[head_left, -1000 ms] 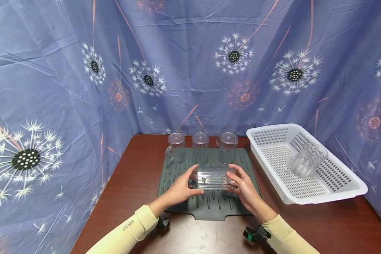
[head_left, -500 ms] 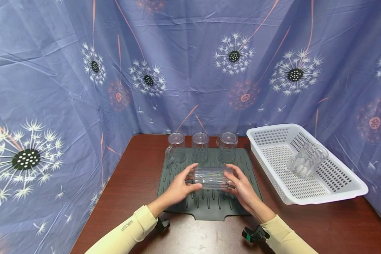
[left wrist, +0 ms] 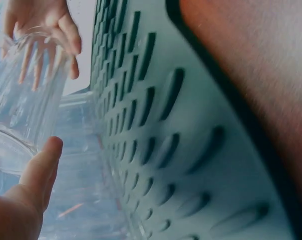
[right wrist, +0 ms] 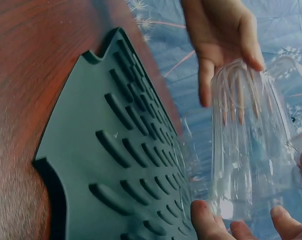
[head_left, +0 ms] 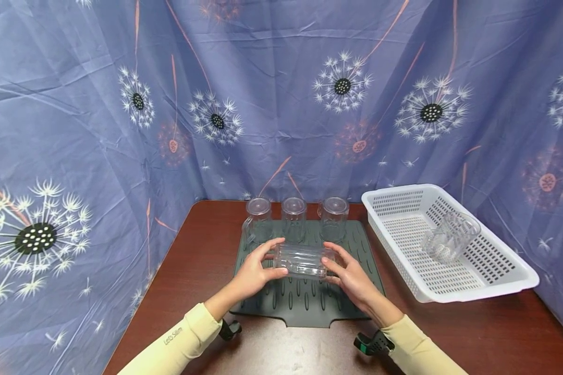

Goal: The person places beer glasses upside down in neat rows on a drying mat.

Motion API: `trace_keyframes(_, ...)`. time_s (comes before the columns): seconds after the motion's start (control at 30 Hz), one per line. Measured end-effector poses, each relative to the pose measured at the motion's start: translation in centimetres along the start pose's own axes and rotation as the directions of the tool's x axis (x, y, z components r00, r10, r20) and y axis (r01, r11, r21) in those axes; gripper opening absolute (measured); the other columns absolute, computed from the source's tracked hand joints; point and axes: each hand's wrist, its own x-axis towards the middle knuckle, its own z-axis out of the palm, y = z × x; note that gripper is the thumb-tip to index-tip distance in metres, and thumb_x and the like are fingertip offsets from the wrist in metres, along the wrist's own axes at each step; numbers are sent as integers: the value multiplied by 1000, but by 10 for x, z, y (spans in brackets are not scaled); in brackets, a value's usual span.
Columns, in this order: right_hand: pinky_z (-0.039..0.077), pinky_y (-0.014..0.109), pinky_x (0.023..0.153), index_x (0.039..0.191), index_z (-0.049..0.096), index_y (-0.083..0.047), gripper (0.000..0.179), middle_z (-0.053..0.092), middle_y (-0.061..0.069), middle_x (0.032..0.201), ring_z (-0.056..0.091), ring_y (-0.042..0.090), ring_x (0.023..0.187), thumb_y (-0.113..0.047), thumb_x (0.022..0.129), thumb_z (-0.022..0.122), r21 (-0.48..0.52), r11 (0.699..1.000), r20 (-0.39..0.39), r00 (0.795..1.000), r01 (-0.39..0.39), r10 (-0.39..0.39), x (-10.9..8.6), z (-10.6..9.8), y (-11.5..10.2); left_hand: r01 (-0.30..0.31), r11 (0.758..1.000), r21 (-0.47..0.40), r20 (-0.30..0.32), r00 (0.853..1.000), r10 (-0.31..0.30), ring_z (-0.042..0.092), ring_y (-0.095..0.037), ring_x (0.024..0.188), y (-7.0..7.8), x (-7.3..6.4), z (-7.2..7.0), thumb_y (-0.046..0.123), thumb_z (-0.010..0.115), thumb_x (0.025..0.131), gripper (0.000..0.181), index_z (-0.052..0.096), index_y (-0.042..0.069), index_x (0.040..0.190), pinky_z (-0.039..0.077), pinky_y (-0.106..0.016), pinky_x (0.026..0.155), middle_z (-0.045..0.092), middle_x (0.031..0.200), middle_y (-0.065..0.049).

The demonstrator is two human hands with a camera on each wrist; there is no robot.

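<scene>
A clear ribbed glass mug point(head_left: 302, 261) lies on its side in the air above the dark drying mat point(head_left: 305, 313). My left hand point(head_left: 252, 273) grips its left end, thumb below and fingers above in the head view. At the other end my right hand point(head_left: 352, 277) holds it between thumb and fingers. The mug's handle shows at the upper right in the right wrist view, beside the glass body point(right wrist: 251, 145). Upside down along the mat's back edge stand three more glass mugs: a left one point(head_left: 259, 221), a middle one point(head_left: 293, 221) and a right one point(head_left: 334, 220).
A white perforated basket point(head_left: 490, 292) stands to the right of the mat, with another clear mug point(head_left: 450, 239) tilted inside it. The brown table point(head_left: 192, 250) extends around the mat. A blue dandelion-print cloth point(head_left: 272, 104) hangs close behind and at the sides.
Both hands have shifted a little to the left with the mug between them. The mug has tilted slightly, its right end now lower. The mugs on the mat and in the basket stay put.
</scene>
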Motion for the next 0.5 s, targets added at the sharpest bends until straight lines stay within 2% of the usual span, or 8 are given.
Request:
trace_keyframes(0.1, 51, 48, 101, 153, 37, -15, 59, 33, 21, 156, 45, 38, 135, -27, 101, 62, -68, 997, 9, 999, 40, -39, -1, -4, 1, 2, 1000, 9, 0, 1000, -2, 56, -36, 126, 3, 0, -7, 22, 82, 85, 70, 50, 32, 147, 54, -49, 93, 50, 146, -3)
trace_keyframes(0.3, 52, 49, 99, 150, 44, -15, 55, 40, 23, 153, 54, 39, 129, -25, 100, 64, -218, 971, -29, 994, 96, -105, -6, -15, 1, 30, 998, 64, -11, 1000, -30, 54, -34, 129, 3, -4, -21, 26, 84, 83, 70, 51, 40, 144, 55, -45, 91, 52, 144, 2)
trace_keyframes(0.5, 54, 47, 95, 148, 46, -11, 54, 43, 21, 152, 53, 44, 130, -20, 99, 66, -336, 927, -31, 982, 164, -186, -9, -28, -3, 12, 993, 116, -25, 1000, -10, 57, -27, 123, 3, -2, -32, 21, 86, 81, 72, 54, 36, 144, 57, -35, 83, 56, 136, 2)
